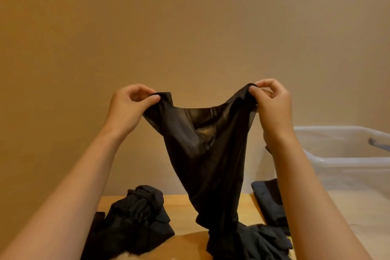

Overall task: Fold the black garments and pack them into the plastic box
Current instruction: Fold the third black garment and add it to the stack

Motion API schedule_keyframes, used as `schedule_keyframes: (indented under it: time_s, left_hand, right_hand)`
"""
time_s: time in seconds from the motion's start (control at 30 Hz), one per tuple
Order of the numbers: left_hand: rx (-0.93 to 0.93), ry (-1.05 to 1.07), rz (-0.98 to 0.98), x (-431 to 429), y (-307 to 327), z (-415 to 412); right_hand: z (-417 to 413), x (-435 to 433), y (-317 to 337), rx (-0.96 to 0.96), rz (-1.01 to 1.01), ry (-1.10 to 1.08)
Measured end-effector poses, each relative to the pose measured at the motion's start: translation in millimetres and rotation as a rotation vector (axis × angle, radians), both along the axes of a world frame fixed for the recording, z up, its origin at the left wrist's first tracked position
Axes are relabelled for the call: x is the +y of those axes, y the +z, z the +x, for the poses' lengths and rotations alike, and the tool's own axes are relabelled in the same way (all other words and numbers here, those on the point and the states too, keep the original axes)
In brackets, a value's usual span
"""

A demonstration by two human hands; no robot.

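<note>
Pinching one sheer black garment (202, 154) by its top corners in my two hands, left hand (128, 107) and right hand (272, 101), above the tabletop (181, 202); below: left heap (135, 215), right heap (259, 240), one folded stack (270, 200), one plastic box (341, 160) at right.

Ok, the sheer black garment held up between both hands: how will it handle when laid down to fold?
Probably very floppy: the sheer black garment sags between the left hand and right hand and drapes to the table. Likely light and thin, since the wall shows through it. It may bunch when set down, like the crumpled pile beside it.
</note>
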State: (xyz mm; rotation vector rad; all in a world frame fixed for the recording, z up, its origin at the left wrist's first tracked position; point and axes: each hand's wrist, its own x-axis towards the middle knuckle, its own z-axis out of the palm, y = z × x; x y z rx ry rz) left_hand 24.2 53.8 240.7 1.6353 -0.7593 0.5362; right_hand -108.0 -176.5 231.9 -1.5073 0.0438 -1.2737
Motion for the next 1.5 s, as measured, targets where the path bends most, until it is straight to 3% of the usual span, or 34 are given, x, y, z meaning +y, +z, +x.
schedule_keyframes:
  time_s: [0.4, 0.53, 0.73, 0.87, 1.03, 1.3, 1.5]
  left_hand:
    - [-0.213, 0.033, -0.089, 52.2, 149.6, -80.9]
    - [-0.277, 0.035, -0.118, 64.1, 195.4, -114.0]
    - [-0.326, 0.029, -0.116, 74.0, 234.5, -149.4]
    - [-0.297, 0.014, -0.07, 88.7, 243.8, -162.8]
    - [-0.211, -0.045, 0.2, 108.3, 231.0, -159.1]
    - [-0.016, -0.256, 0.046, 112.6, 212.7, -134.6]
    - [0.084, -0.128, 0.201, 73.8, 164.0, -70.6]
  right_hand:
    - [-89.1, 4.0, 148.7, -0.263, -0.039, -0.208]
    - [-118.2, 4.1, 181.5, -0.268, -0.092, -0.268]
    - [-147.8, 12.4, 207.6, -0.201, -0.09, -0.186]
    - [-168.6, 23.5, 215.8, -0.15, -0.081, -0.085]
    - [-177.8, 32.4, 202.9, 0.016, -0.257, 0.046]
    - [-161.8, 19.0, 185.6, -0.083, -0.188, 0.145]
    - [-87.6, -11.5, 132.5, 0.17, -0.181, 0.069]
